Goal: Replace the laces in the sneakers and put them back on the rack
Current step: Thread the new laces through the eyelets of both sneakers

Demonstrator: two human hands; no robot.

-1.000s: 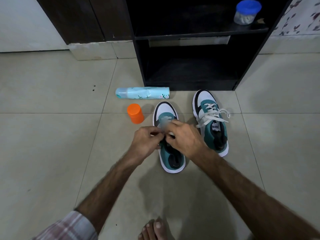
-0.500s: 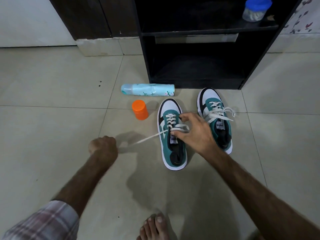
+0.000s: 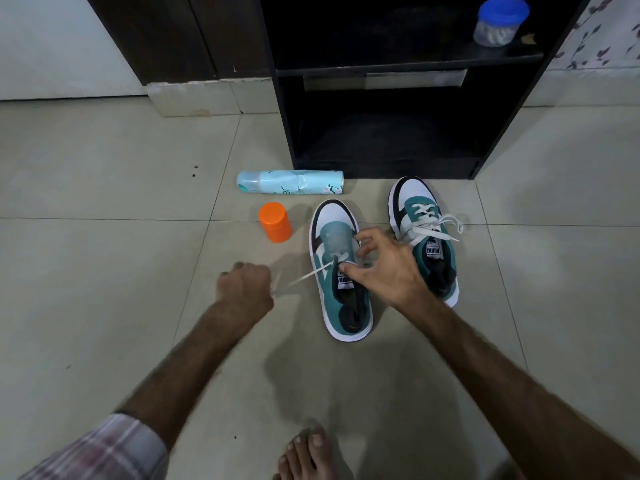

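Two teal, white and black sneakers stand on the tiled floor before a dark rack [image 3: 384,72]. The left sneaker [image 3: 341,271] has most eyelets bare; a white lace [image 3: 308,275] runs from its upper eyelets out to the left. My left hand [image 3: 244,292] is a fist around that lace end, left of the shoe. My right hand [image 3: 384,268] rests over the shoe's tongue, thumb and forefinger pinching at the lace by the eyelets. The right sneaker [image 3: 424,233] is laced, its bow loose.
A light blue spray can [image 3: 291,182] lies on its side left of the rack. An orange cap [image 3: 275,221] stands beside the left sneaker's toe. A blue-lidded jar [image 3: 500,20] sits on the rack's upper shelf. My bare foot [image 3: 308,452] shows at the bottom.
My left hand pulled the lace out to the left from the shoe, then came back nearer. The lace crossings on the left sneaker have gone from the lower eyelets. My right hand stayed on the tongue.
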